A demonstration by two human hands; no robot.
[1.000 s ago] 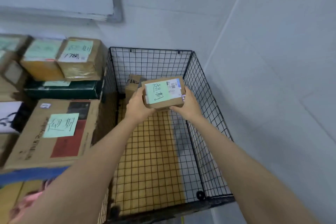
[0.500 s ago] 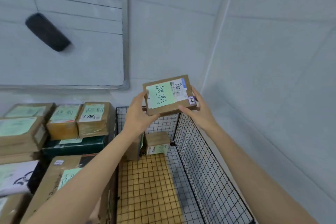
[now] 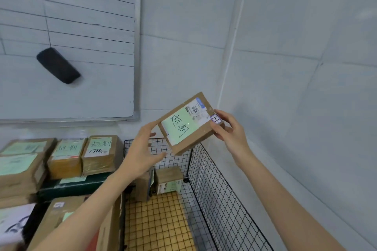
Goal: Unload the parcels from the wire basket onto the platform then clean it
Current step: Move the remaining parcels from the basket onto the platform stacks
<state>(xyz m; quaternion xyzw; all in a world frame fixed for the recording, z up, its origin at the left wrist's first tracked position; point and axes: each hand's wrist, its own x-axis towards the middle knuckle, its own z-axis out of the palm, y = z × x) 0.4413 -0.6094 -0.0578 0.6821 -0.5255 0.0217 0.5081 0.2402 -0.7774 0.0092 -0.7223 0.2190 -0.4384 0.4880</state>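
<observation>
A small brown parcel with a green handwritten label and a barcode sticker is held tilted in the air above the far end of the black wire basket. My right hand grips its right end. My left hand is spread at the parcel's lower left corner, its fingers fairly straight and touching the edge. Two more brown parcels stand inside the basket against its far wall: one upright and a narrower one partly hidden behind my left wrist.
Left of the basket lie stacked parcels with green labels, a dark green box and a large carton. A whiteboard with a black eraser hangs above them. White walls close the corner behind and right of the basket.
The parcel rose out of the basket to above its far rim and is now tilted. My left hand loosened from a grip to a spread touch; my view lifted toward the wall.
</observation>
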